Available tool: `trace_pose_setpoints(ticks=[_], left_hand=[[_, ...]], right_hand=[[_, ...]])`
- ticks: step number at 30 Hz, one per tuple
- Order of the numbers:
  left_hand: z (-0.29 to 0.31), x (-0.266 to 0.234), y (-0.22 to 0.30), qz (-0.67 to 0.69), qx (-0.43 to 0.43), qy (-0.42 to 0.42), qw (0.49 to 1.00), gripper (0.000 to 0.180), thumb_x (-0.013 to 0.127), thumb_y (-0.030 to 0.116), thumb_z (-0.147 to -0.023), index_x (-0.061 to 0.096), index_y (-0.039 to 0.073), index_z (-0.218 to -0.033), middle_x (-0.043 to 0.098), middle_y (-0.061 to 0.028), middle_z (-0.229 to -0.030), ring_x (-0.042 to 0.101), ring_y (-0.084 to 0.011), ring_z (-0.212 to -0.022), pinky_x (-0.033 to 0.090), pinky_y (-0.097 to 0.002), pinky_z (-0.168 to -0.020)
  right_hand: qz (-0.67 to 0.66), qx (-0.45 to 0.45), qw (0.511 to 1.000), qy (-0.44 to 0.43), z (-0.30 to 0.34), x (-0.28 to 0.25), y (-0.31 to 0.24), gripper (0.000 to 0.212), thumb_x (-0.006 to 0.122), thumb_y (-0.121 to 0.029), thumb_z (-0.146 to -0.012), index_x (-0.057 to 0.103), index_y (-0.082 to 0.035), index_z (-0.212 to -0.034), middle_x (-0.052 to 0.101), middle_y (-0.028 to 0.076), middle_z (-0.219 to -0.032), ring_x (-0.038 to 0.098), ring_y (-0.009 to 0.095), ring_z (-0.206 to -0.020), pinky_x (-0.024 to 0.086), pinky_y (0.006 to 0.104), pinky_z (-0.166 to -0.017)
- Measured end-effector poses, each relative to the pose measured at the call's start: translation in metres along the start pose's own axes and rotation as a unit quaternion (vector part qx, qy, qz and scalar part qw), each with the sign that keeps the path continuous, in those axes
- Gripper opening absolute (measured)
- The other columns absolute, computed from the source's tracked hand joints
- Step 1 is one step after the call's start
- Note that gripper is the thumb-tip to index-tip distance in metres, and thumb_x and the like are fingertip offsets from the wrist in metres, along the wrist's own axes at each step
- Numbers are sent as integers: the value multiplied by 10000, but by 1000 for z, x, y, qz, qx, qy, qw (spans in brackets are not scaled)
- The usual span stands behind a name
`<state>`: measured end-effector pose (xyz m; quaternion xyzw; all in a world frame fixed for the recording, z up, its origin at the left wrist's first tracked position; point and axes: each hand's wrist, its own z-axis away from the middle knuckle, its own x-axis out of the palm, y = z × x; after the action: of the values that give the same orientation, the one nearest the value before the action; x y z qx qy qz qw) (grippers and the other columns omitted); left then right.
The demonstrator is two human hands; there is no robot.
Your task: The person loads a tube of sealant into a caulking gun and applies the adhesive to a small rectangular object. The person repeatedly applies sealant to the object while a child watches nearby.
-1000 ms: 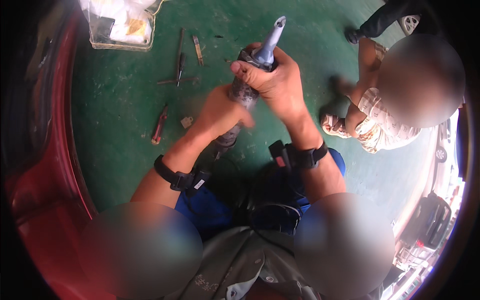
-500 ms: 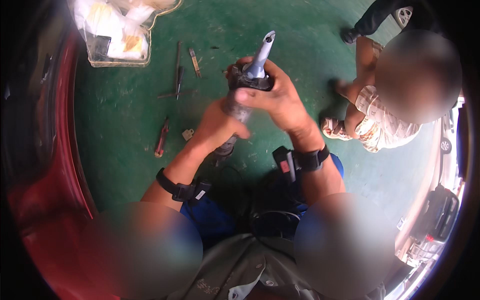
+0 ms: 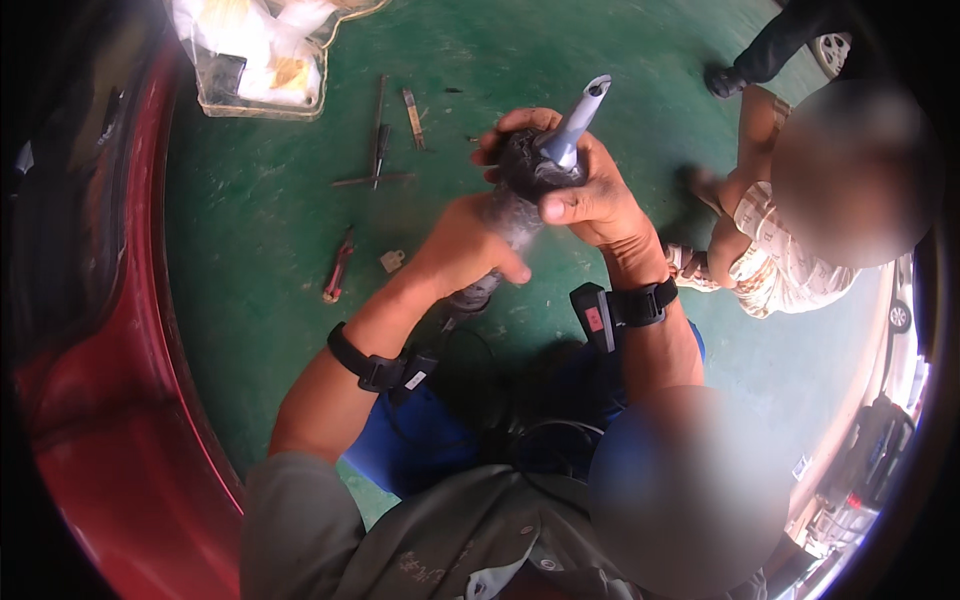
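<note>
Both hands hold a grimy, tube-shaped sealant gun (image 3: 518,222), tilted so that its pale grey nozzle (image 3: 573,128) points up and to the right, away from me. The nozzle tip is cut at a slant. My left hand (image 3: 462,243) is wrapped round the barrel, and the gun's lower end shows beneath it. Higher up, my right hand (image 3: 602,205) closes round the black, smeared collar (image 3: 528,165) at the nozzle's base, thumb on the near side. Both wrists wear black straps with small boxes.
On the green floor (image 3: 290,200) lie a long rod crossed by a bar, a dark screwdriver (image 3: 381,152), a slim knife-like tool (image 3: 413,118) and red-handled pliers (image 3: 338,265). A clear plastic tray (image 3: 262,110) holds white bundles. A red car (image 3: 140,340) stands left. Another person (image 3: 755,215) crouches right.
The view has shifted, so the floor things sit differently in it. My right fingers have opened out somewhat around the collar. Both hands still hold the sealant gun.
</note>
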<state>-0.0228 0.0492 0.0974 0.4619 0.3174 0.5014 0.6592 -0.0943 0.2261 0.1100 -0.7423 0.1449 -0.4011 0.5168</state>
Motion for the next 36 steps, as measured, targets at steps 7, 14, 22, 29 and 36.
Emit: trace_pose_setpoints(ticks=[7, 14, 22, 29, 36], left_hand=[[1, 7, -9, -69, -9, 10, 997, 415, 850, 46, -597, 697, -8, -980, 694, -49, -897, 671, -182, -851, 525, -324, -798], [-4, 10, -12, -64, -24, 50, 996, 360, 794, 25, -612, 669, -7, -948, 693, -56, -838, 678, -188, -771, 538, -338, -711], [-6, 2, -18, 34, 9, 35, 999, 353, 818, 66, -594, 684, -26, -908, 691, -96, -832, 680, -219, -786, 534, -337, -726], [1, 8, -1, -36, 3, 71, 997, 356, 805, 69, -588, 694, -33, -910, 703, -109, -822, 683, -224, -771, 536, -357, -716], [-4, 10, 2, -68, -36, 71, 995, 305, 787, 41, -551, 658, -36, -817, 679, -87, -759, 658, -216, -705, 512, -347, -677]], right_hand=[[129, -3, 980, 154, 10, 31, -4, 561, 861, -77, -784, 626, 33, -1281, 718, 120, -1114, 713, 220, -1038, 590, 369, -925], [195, -9, 937, 290, 20, 36, 14, 561, 877, -155, -817, 624, 69, -1265, 694, 55, -1068, 658, 128, -956, 565, 302, -865], [-9, 19, 999, 32, -4, 12, 6, 800, 846, -299, -798, 510, 68, -1425, 636, 185, -1282, 682, 315, -1155, 591, 435, -943], [129, -28, 983, 127, 6, 23, 5, 700, 795, -283, -862, 521, 102, -1379, 650, 206, -1240, 699, 320, -1100, 600, 433, -918], [147, -38, 965, 214, 8, 27, 12, 575, 762, -220, -904, 559, 121, -1319, 698, 213, -1145, 710, 306, -1050, 611, 408, -858]])
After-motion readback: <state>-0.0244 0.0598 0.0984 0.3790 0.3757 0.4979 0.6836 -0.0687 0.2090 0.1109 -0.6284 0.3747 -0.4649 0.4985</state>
